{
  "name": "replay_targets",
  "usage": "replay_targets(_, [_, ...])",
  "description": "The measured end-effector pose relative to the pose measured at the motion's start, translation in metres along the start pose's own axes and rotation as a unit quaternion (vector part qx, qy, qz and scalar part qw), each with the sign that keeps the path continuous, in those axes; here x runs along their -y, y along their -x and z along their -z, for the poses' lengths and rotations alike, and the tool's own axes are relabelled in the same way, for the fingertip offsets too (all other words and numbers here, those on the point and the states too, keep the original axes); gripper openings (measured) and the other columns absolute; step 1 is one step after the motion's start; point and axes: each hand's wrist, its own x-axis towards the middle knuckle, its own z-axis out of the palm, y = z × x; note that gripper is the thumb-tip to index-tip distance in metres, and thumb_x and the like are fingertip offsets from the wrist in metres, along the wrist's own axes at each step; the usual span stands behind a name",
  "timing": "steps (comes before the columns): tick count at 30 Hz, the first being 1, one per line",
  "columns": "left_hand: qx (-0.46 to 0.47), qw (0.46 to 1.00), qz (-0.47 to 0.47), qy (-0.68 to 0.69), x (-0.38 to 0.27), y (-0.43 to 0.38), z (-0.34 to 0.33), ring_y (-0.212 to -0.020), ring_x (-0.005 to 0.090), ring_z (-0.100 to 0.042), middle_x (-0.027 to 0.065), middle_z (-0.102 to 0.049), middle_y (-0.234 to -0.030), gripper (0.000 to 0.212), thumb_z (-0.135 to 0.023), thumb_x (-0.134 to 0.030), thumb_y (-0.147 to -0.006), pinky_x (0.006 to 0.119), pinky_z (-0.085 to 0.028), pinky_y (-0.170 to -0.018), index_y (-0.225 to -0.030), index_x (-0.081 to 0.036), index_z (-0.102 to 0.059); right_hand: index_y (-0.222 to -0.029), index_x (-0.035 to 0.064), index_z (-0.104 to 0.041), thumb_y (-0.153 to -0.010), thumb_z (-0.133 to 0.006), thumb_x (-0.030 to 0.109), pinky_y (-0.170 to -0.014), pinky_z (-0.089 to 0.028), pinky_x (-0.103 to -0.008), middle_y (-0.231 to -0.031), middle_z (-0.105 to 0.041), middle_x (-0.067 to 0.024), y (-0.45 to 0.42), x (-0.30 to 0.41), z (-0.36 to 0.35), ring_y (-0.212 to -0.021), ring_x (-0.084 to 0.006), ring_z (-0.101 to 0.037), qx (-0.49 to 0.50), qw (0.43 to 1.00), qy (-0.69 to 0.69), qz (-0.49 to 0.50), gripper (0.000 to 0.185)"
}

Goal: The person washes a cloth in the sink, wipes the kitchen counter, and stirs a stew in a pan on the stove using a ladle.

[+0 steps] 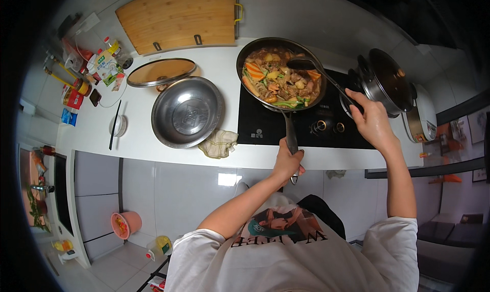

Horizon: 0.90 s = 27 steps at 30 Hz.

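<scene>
My left hand (288,161) grips the long handle (291,131) of a deep frying pan (324,86) on the black cooktop (264,120). In my right hand (372,120) is the handle of a dark ladle (302,63), its bowl resting over the food near the pan's far right side. A stew (281,81) of meat, potato chunks, carrot slices, noodles and green stalks in brown sauce fills the pan. What the ladle's bowl contains cannot be made out.
An empty metal basin (187,114) stands left of the cooktop, beside a glass lid (162,72) and a folded cloth (218,143). Chopsticks (115,124) lie across a small bowl (120,125). A lidded pot (386,83) and a rice cooker (425,112) stand at the right.
</scene>
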Motion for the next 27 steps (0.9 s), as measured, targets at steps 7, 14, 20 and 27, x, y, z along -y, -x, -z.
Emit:
replay_targets(7, [-0.008,1.0,0.001,0.01,0.002,0.0,0.0,-0.041,0.0141,-0.048,0.0086,-0.046,-0.072,0.034,-0.051,-0.005,-0.082,0.025,-0.04,-0.035,-0.107,-0.002,-0.028,-0.108,0.001,-0.056,-0.077,-0.054,0.0,-0.054,-0.043,-0.0329,-0.08,-0.06,-0.0194,0.039,0.019,0.02,-0.051,-0.0302,-0.051,0.071,0.995,0.01,0.067,0.031])
replay_targets(14, [-0.006,1.0,0.004,-0.002,-0.003,0.004,-0.003,-0.041,0.0134,-0.048,0.0077,-0.046,-0.07,0.03,-0.05,-0.007,-0.082,0.024,-0.04,-0.035,-0.104,0.0,-0.031,-0.105,-0.003,-0.056,-0.071,-0.055,0.0,-0.05,-0.046,-0.0381,-0.057,-0.055,-0.0171,0.037,0.001,-0.055,-0.052,-0.0305,-0.057,0.029,0.982,0.124,0.136,0.034])
replay_targets(20, [-0.012,1.0,-0.003,0.0,0.001,0.003,-0.002,-0.04,0.0131,-0.048,0.008,-0.047,-0.07,0.029,-0.049,-0.007,-0.082,0.024,-0.039,-0.035,-0.103,0.001,-0.031,-0.112,-0.0055,-0.051,-0.067,-0.055,0.002,-0.047,-0.047,-0.0365,-0.065,-0.055,-0.0229,0.03,-0.016,-0.104,-0.049,-0.0323,-0.057,-0.001,0.979,0.165,0.119,0.045])
replay_targets(27, [-0.023,1.0,-0.01,-0.005,0.002,0.003,-0.003,-0.041,0.013,-0.048,0.0078,-0.047,-0.069,0.027,-0.049,-0.006,-0.081,0.024,-0.039,-0.035,-0.101,0.001,-0.032,-0.114,-0.0023,-0.052,-0.07,-0.054,0.003,-0.048,-0.048,-0.0396,-0.067,-0.055,-0.0243,0.014,-0.021,-0.121,-0.051,-0.0349,-0.057,-0.024,0.987,0.136,0.081,0.044])
